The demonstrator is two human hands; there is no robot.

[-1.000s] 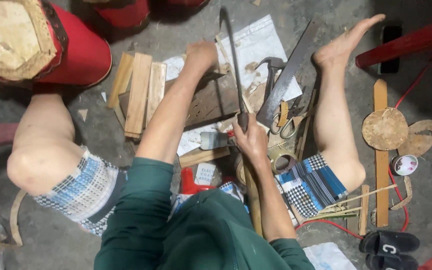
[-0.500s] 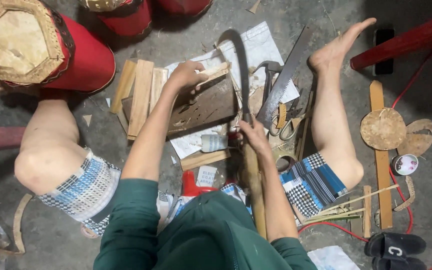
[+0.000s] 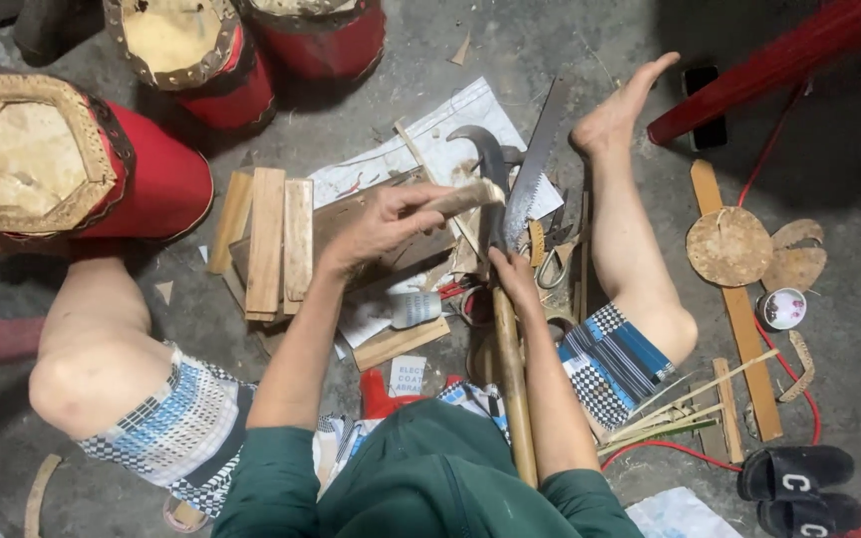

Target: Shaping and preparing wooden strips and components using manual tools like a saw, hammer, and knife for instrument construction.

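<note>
Head view: white label card (image 3: 409, 376) btwn knees, by red pkg (image 3: 379, 396).

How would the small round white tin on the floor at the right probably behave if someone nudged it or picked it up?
The small round tin looks shallow and sits flat on the concrete floor, so it would probably slide rather than tip. It seems light for its size. Set on edge, its round rim might let it roll.
</note>
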